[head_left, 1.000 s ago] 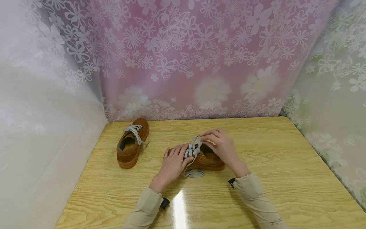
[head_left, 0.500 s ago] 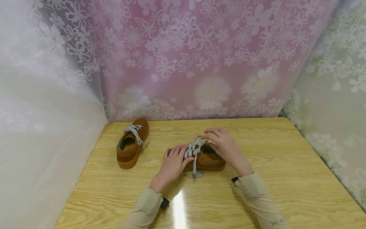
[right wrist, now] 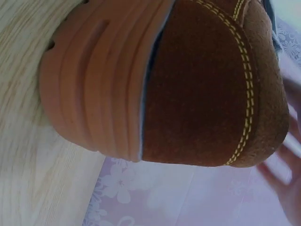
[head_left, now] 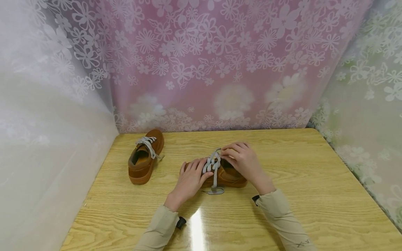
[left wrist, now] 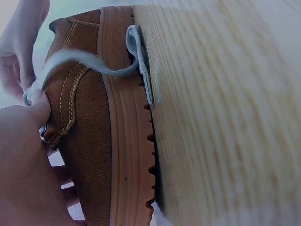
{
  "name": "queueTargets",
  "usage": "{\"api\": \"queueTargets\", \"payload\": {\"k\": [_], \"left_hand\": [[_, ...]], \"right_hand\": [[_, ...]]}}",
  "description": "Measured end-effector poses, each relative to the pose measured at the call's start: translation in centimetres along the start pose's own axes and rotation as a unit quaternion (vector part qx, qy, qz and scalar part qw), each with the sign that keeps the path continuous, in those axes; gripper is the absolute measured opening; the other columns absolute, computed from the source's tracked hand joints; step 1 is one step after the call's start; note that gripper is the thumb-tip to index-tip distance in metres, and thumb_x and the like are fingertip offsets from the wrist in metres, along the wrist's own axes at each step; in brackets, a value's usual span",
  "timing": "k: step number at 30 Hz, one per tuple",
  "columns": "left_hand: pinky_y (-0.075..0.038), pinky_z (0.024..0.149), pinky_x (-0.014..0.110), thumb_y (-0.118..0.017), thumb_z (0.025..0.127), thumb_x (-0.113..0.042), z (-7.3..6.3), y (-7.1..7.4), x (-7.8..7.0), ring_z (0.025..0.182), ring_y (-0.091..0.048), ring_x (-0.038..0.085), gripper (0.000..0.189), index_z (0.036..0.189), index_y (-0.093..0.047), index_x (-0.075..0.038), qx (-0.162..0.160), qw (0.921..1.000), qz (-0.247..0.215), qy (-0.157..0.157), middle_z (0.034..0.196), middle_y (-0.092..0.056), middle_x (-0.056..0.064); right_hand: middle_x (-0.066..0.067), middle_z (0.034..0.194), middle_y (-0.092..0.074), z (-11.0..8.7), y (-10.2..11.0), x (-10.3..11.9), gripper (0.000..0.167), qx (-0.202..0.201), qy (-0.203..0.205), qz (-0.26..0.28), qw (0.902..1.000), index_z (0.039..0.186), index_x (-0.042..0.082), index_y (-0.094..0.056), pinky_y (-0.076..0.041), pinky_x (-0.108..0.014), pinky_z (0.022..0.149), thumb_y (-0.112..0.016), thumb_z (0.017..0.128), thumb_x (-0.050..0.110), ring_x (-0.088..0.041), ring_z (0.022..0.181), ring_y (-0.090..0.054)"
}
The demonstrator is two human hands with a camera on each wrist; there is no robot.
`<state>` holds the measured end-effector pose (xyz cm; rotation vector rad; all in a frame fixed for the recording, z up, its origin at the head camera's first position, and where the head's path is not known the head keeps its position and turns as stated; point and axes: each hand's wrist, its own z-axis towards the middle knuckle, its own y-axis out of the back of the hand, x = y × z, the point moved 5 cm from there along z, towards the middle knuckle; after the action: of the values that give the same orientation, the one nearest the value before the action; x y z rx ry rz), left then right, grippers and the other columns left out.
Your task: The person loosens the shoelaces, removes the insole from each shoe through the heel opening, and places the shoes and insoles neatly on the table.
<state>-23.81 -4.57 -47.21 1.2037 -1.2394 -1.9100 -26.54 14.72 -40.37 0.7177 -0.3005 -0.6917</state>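
A brown suede shoe (head_left: 230, 178) with grey laces stands on the table, toe to the left and heel to the right. My left hand (head_left: 189, 180) grips its front part, the thumb on the near side by the lacing and the fingers over the far side. At the top eyelets my right hand (head_left: 246, 164) pinches the grey shoelace (head_left: 215, 177) between thumb and fingers. One lace end drops over the near side; its metal tip (left wrist: 148, 88) lies beside the sole (left wrist: 127, 155) in the left wrist view. The heel (right wrist: 197, 94) fills the right wrist view.
A matching brown shoe (head_left: 139, 171) with grey laces stands at the back left, toe pointing away. The wooden table (head_left: 314, 195) is bordered by a pink flowered curtain (head_left: 201, 69) behind and pale sheets at both sides.
The near lace end swung from beside my left thumb to hang straight down the shoe. My right hand drew back slightly, then returned to the top eyelets. My left hand stayed put.
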Motion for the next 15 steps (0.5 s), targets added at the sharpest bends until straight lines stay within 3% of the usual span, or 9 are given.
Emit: {"api": "queueTargets", "payload": {"k": [4, 7, 10, 15], "left_hand": [[-0.024, 0.116, 0.062, -0.036, 0.105, -0.057, 0.1, 0.0, 0.0, 0.143, -0.04, 0.029, 0.064, 0.158, -0.035, -0.021, -0.001, 1.0, 0.003, 0.004, 0.155, -0.043, 0.005], [-0.023, 0.117, 0.062, -0.036, 0.105, -0.058, 0.1, 0.0, -0.1, 0.144, -0.039, 0.028, 0.064, 0.158, -0.035, -0.021, 0.002, 1.0, 0.001, 0.006, 0.155, -0.043, 0.005], [-0.022, 0.117, 0.062, -0.036, 0.105, -0.058, 0.1, 0.0, -0.1, 0.144, -0.038, 0.028, 0.065, 0.159, -0.034, -0.021, 0.004, 1.0, 0.0, 0.007, 0.156, -0.042, 0.005], [-0.022, 0.117, 0.063, -0.035, 0.105, -0.058, 0.0, 0.1, 0.0, 0.145, -0.038, 0.028, 0.065, 0.159, -0.034, -0.021, 0.003, 1.0, -0.006, 0.006, 0.156, -0.042, 0.005]], "right_hand": [[-0.009, 0.099, -0.075, -0.1, 1.3, -1.2, 0.015, -0.069, -0.091, -0.064, 0.9914, 0.09, 0.008, -0.076, -0.051, -0.052, 0.087, -0.086, 0.081, 0.014, -0.033, 0.09, -0.068], [-0.011, 0.103, -0.074, -0.2, 1.7, -1.8, 0.015, -0.065, -0.131, -0.064, 0.9872, 0.093, 0.007, -0.075, -0.051, -0.054, 0.086, -0.085, 0.082, 0.011, -0.036, 0.093, -0.067], [-0.013, 0.114, -0.071, -0.1, 1.4, -1.9, 0.022, -0.007, -0.11, -0.036, 0.9933, 0.103, 0.008, -0.074, -0.052, -0.052, 0.09, -0.084, 0.083, 0.009, -0.036, 0.102, -0.065], [-0.012, 0.121, -0.068, 0.0, 0.1, -0.8, 0.029, 0.084, -0.023, 0.051, 0.9949, 0.108, 0.011, -0.074, -0.053, -0.048, 0.092, -0.085, 0.081, 0.01, -0.032, 0.108, -0.064]]}}
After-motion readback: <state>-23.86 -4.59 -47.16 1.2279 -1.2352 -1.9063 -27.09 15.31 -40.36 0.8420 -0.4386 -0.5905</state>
